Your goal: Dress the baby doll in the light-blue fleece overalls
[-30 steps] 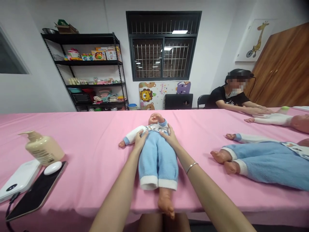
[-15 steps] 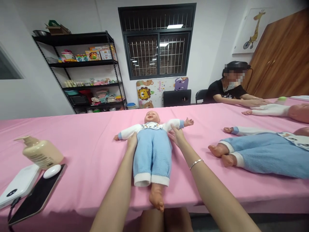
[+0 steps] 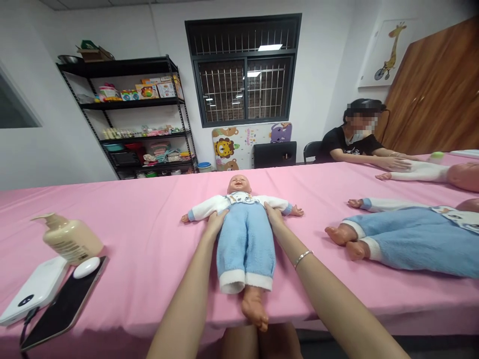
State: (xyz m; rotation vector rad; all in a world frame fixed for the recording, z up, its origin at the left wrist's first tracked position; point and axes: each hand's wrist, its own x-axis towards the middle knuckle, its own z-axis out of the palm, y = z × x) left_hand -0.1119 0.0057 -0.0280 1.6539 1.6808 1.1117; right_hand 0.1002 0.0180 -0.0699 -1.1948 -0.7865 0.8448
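A baby doll (image 3: 243,234) in a white top and blue trousers lies on its back in the middle of the pink table (image 3: 149,219), head away from me, arms spread, feet over the near edge. My left hand (image 3: 216,222) grips the doll's side under its left-hand arm. My right hand (image 3: 274,217) grips the other side of the torso; a thin bracelet sits on that wrist.
At the left lie a tan pump bottle (image 3: 71,239), a white power bank (image 3: 35,289), a small white case and a dark phone (image 3: 63,309). Two more dolls (image 3: 407,239) lie at the right. A person in black (image 3: 355,144) sits at the far right. Shelves stand behind.
The doll's arm that covered its face swung out, then both arms lowered a little. My hands slid from its chest to the sides of its torso.
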